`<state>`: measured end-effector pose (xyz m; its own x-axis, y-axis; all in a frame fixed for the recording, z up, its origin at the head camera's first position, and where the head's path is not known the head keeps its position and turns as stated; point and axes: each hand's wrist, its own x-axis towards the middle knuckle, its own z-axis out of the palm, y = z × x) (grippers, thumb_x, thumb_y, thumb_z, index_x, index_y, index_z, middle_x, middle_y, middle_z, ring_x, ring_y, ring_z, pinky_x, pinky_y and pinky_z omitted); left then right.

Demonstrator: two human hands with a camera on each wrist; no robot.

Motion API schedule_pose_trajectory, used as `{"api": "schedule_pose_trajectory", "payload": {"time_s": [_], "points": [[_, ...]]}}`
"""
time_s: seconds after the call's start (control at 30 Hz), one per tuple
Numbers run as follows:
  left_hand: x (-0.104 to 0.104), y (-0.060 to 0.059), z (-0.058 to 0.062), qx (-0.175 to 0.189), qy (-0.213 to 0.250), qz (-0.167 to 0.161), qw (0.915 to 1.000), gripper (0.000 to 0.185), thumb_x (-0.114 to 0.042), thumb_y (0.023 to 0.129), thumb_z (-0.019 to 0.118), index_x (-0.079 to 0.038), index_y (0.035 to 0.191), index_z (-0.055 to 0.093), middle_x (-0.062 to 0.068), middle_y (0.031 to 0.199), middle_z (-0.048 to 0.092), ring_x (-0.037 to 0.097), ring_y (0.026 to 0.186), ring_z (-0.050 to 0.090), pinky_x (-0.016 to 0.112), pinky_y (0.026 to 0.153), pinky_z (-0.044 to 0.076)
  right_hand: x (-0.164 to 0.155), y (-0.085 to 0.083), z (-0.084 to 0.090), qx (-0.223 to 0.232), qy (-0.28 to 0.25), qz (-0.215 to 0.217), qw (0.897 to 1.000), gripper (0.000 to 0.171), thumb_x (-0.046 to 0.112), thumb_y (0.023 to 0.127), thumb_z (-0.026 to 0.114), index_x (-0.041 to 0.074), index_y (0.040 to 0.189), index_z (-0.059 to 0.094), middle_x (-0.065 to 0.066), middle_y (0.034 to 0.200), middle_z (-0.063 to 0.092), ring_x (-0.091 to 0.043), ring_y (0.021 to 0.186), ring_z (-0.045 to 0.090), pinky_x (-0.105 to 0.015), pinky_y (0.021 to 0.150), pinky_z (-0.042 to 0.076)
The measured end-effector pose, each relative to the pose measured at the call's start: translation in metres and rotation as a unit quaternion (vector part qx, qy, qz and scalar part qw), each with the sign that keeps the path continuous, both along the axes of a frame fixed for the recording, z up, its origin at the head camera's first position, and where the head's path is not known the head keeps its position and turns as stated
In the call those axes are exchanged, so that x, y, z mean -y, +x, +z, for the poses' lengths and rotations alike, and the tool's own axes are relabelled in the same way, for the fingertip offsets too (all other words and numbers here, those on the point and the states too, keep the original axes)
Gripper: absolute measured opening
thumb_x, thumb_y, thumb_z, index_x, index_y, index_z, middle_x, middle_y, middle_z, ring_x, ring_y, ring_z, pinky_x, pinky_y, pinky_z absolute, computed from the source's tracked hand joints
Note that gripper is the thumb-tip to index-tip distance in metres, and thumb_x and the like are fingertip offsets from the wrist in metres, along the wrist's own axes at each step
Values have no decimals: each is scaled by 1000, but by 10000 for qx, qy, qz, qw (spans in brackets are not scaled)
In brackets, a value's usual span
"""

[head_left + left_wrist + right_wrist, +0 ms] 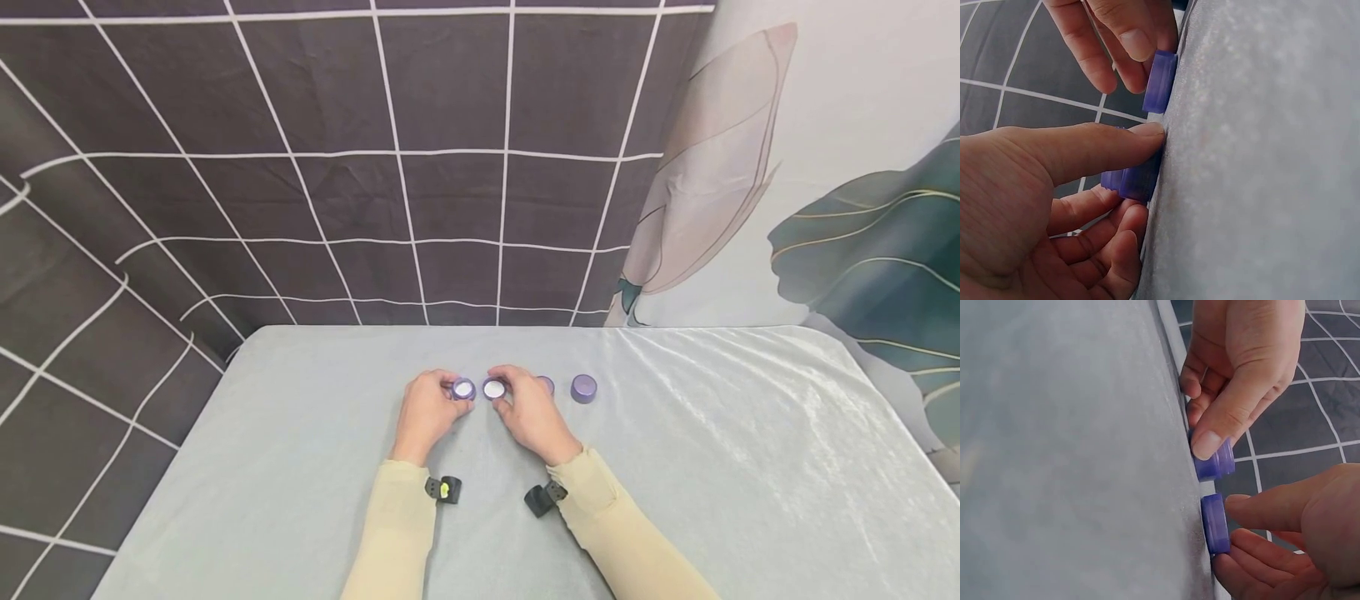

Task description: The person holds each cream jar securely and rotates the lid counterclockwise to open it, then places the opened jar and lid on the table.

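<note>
In the head view, my left hand [430, 410] holds a small purple jar [463, 388] with a white inside showing, thumb on the near side. The left wrist view shows the thumb across the jar's [1141, 181] side, and its threaded neck stands uncovered. Just to the right, a purple lid [494, 389] lies with its white inner face up. My right hand [531, 412] is over this lid, thumb and fingers about its edge. From the right wrist view, the lid [1215, 523] rests flat on the cloth with the thumb tip close above its rim.
A closed purple jar [584, 388] stands right of my right hand, and another purple piece [547, 384] is partly hidden behind that hand. Pale grey cloth [300, 467] covers the table. A dark gridded curtain [450, 200] hangs beyond its far edge.
</note>
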<state>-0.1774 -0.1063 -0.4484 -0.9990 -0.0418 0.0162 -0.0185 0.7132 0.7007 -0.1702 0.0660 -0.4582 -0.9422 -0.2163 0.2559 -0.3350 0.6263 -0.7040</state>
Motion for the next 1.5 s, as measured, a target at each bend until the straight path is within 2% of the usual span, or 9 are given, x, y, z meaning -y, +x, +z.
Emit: {"api": "schedule_pose_trajectory", "payload": {"time_s": [0.17, 0.53, 0.87, 1.0, 1.13, 1.5], "points": [[-1, 0, 0, 0, 2, -24, 10000, 44, -12, 71, 89, -2, 110, 73, 6, 89, 71, 19, 80, 64, 39, 80, 54, 0, 1, 1, -98, 81, -47, 9999, 40, -4, 81, 73, -1, 120, 66, -18, 120, 68, -34, 114, 64, -47, 100, 46], [0, -1, 0, -94, 77, -68, 9999, 53, -11, 70, 89, -3, 118, 69, 10, 106, 71, 22, 88, 65, 40, 84, 52, -1, 2, 4, -246, 137, -14, 9996, 40, -3, 82, 73, -2, 121, 65, -18, 121, 68, -34, 114, 63, -47, 100, 46], [1, 2, 3, -131, -106, -68, 9998, 63, -15, 68, 91, -4, 126, 66, 14, 110, 64, 28, 95, 62, 44, 90, 50, -7, 2, 10, -632, 13, -5, 9980, 36, -5, 83, 71, -2, 119, 66, -17, 114, 69, -33, 102, 66, -47, 92, 51], [2, 2, 4, -194, -77, -147, 9997, 66, -15, 68, 91, -3, 127, 65, 16, 118, 64, 33, 108, 61, 46, 98, 47, -9, 2, 12, -702, 30, -14, 9975, 36, -3, 83, 72, -1, 119, 67, -17, 115, 69, -33, 103, 66, -47, 92, 51], [4, 3, 5, -289, -42, -177, 9994, 68, -17, 67, 92, -3, 127, 65, 19, 127, 61, 37, 122, 55, 46, 107, 40, -10, 2, 15, -656, 75, -1, 9978, 36, 0, 84, 73, -1, 120, 66, -17, 116, 69, -34, 104, 66, -47, 93, 51], [2, 4, 12, -402, 44, -100, 9991, 69, -23, 71, 90, -4, 132, 62, 20, 136, 57, 37, 130, 50, 46, 111, 37, -23, 1, 31, -623, 173, -350, 9973, 34, 3, 87, 71, 2, 121, 67, -17, 117, 68, -36, 102, 65, -48, 88, 51]]}}
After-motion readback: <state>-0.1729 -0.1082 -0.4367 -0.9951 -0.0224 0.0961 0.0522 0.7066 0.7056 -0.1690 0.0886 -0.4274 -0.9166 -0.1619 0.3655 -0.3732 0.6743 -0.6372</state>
